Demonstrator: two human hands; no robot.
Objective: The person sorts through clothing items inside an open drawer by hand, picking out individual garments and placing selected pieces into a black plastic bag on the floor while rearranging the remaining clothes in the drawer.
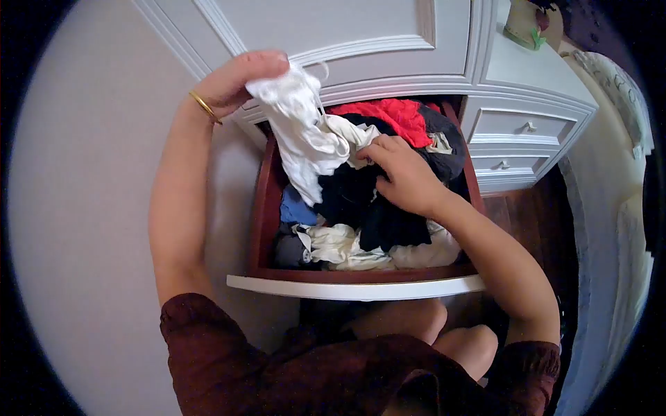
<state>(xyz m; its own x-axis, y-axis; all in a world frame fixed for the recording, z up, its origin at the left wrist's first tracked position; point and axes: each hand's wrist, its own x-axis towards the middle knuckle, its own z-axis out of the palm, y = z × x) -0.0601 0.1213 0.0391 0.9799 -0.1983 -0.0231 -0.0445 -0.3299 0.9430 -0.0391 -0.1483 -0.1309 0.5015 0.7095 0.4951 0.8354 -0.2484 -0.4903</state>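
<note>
My left hand (251, 75), with a gold bangle at the wrist, is closed on a white garment (298, 132) and holds it up over the drawer's back left. The garment hangs down in folds, and a thin strap loops from its top. My right hand (406, 170) reaches into the drawer, its fingers closed on cream cloth (350, 135) beside the white garment; whether the two are one piece I cannot tell. Black clothing (354, 201) lies under both hands. A red garment (392, 118) is heaped behind my right hand, next to dark grey cloth (444, 149).
The pulled-out drawer (354, 286) has dark red-brown sides and a white front edge. Cream clothes (340, 246) and a blue piece (297, 208) lie near its front. A white nightstand (520, 128) and a bed (610, 208) stand right; a wall (90, 208) is left.
</note>
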